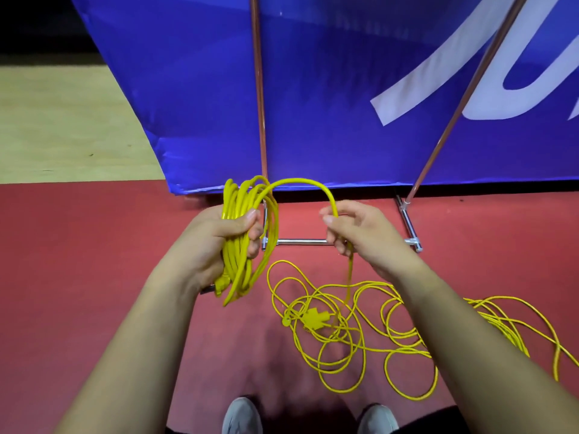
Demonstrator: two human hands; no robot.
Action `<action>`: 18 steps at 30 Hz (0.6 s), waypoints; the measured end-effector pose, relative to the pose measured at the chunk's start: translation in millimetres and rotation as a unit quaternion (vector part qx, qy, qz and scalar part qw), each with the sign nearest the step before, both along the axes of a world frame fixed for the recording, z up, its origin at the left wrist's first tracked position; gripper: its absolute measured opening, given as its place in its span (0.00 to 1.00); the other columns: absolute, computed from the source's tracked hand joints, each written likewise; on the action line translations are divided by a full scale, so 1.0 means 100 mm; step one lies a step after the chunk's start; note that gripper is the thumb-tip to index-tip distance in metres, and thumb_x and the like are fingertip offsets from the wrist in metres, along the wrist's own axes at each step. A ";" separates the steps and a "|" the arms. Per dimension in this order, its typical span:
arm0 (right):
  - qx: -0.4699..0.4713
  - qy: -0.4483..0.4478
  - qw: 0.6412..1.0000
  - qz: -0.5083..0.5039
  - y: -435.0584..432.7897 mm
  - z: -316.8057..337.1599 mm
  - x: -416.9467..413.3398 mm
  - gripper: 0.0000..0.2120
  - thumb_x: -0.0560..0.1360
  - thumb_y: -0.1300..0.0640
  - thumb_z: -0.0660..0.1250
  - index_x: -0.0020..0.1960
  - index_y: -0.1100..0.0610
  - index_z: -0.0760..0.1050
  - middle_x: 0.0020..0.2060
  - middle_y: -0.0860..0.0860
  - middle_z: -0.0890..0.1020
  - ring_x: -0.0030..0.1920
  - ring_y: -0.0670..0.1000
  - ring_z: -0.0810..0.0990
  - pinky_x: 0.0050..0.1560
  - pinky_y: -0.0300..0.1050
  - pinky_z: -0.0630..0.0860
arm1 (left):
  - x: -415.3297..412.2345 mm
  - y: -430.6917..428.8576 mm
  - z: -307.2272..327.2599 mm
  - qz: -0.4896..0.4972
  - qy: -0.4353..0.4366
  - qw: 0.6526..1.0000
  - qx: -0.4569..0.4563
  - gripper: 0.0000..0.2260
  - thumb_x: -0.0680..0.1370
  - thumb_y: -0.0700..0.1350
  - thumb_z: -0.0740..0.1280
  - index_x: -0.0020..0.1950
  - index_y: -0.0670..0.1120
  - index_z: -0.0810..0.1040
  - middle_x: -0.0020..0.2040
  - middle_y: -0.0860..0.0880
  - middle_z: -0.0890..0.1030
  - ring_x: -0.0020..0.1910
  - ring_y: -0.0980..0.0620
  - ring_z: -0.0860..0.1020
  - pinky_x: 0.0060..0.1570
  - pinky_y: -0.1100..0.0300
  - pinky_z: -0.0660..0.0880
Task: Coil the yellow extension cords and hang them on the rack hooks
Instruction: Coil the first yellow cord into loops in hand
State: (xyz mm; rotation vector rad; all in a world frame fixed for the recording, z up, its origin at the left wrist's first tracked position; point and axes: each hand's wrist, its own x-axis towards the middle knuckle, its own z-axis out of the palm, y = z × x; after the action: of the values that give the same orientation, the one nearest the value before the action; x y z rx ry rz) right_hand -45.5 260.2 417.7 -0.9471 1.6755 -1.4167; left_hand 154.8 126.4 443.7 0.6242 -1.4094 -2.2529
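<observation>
The finished loops [238,195] are being gripped tight in the left hand [219,236]; beside it, the cord [300,181] is being pinched by the right hand [360,233] for feeding.

A blue banner [203,104] with large white lettering [438,67] stands ahead of me on the red floor [94,261] — pale wooden flooring [62,120] lies off to its left. My grey shoes [241,416] show at the bottom edge — toes towards the banner.

yellow cord [344,339], blue banner [313,104], red floor [94,261]
</observation>
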 end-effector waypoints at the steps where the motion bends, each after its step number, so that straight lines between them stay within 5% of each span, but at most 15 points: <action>1: 0.004 0.015 1.000 0.013 0.00 -0.02 0.01 0.05 0.78 0.57 0.66 0.50 0.58 0.79 0.31 0.53 0.79 0.27 0.50 0.71 0.28 0.41 0.66 | -0.01 0.01 0.01 -0.006 -0.006 1.000 0.006 0.06 0.73 0.40 0.64 0.38 0.44 0.78 0.29 0.47 0.71 0.24 0.50 0.69 0.26 0.63 0.68; 12: -0.063 0.012 0.998 -0.009 -0.05 -0.03 -0.11 0.05 0.79 0.64 0.63 0.54 0.60 0.75 0.30 0.52 0.72 0.27 0.49 0.67 0.29 0.42 0.64 | -0.03 -0.01 -0.05 -0.052 -0.020 0.997 0.058 0.12 0.66 0.40 0.73 0.43 0.40 0.73 0.28 0.48 0.70 0.23 0.51 0.69 0.26 0.62 0.69; 15: -0.092 0.020 0.996 -0.003 -0.07 -0.02 -0.10 0.05 0.81 0.64 0.61 0.53 0.60 0.75 0.27 0.51 0.63 0.27 0.49 0.59 0.27 0.41 0.58 | 0.01 -0.04 -0.04 -0.072 0.011 0.994 0.087 0.18 0.60 0.45 0.80 0.42 0.41 0.75 0.28 0.47 0.73 0.26 0.48 0.75 0.29 0.61 0.73; 18: -0.075 0.070 0.994 -0.030 -0.09 -0.04 -0.14 0.04 0.79 0.62 0.64 0.49 0.61 0.76 0.27 0.54 0.68 0.29 0.49 0.66 0.27 0.40 0.65 | 0.01 -0.02 -0.01 -0.051 0.023 0.993 0.105 0.16 0.57 0.45 0.81 0.39 0.42 0.80 0.33 0.44 0.81 0.35 0.44 0.83 0.32 0.57 0.80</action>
State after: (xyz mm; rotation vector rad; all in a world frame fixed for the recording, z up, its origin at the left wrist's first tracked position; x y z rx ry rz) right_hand -59.1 251.0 413.9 -1.1106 1.7313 -1.5654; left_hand 156.0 124.4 443.1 0.5742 -1.2167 -2.5013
